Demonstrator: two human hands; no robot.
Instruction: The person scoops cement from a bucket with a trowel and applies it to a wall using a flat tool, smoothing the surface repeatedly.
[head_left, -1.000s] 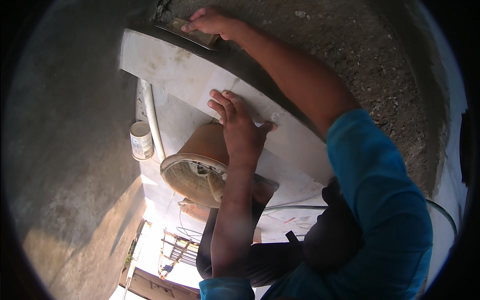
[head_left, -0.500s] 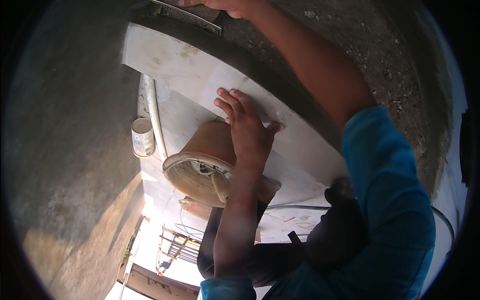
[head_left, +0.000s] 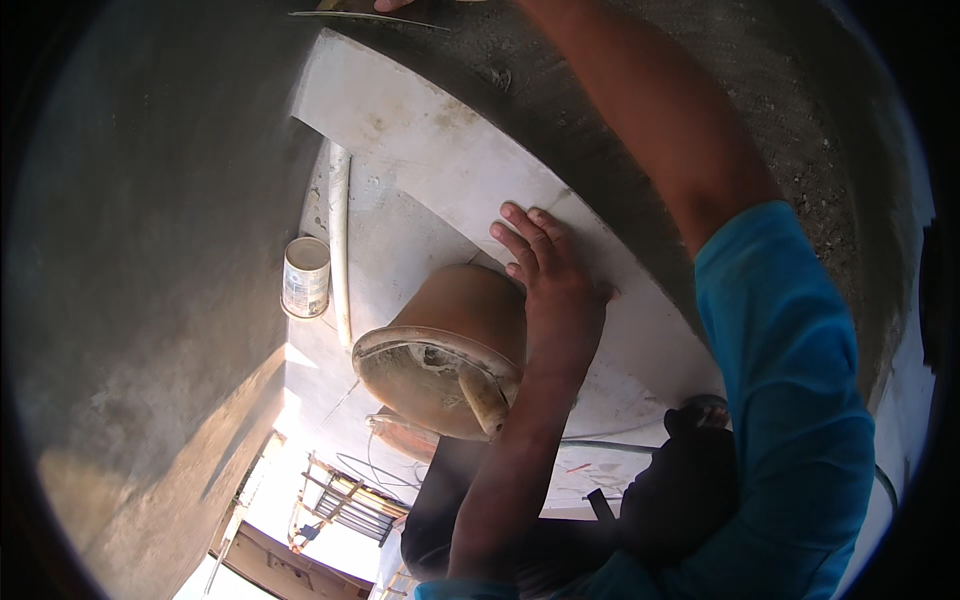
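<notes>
- White panel (head_left: 450, 130): smooth, faintly stained, running from far left toward near right; its long far edge bordering dark, grainy mortar (head_left: 560, 130).
- Left hand (head_left: 555, 275): lying open on the panel, fingers spreading, gripping nothing.
- Right hand (head_left: 392, 4): showing only fingertips beside the thin-edged trowel (head_left: 345, 14), far left of the mortar; cannot tell its grip.
- Pale floor (head_left: 385, 265): showing between white pipe (head_left: 339, 240) and brown bucket (head_left: 450, 310).
- Bucket: round, crusted inside, sitting just near of the panel.
- Tin (head_left: 306, 280): cylindrical, standing left of the pipe.

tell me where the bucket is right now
In the head view, the brown bucket is slightly left of centre, just below and left of the left hand, and right of the white pipe.
</notes>
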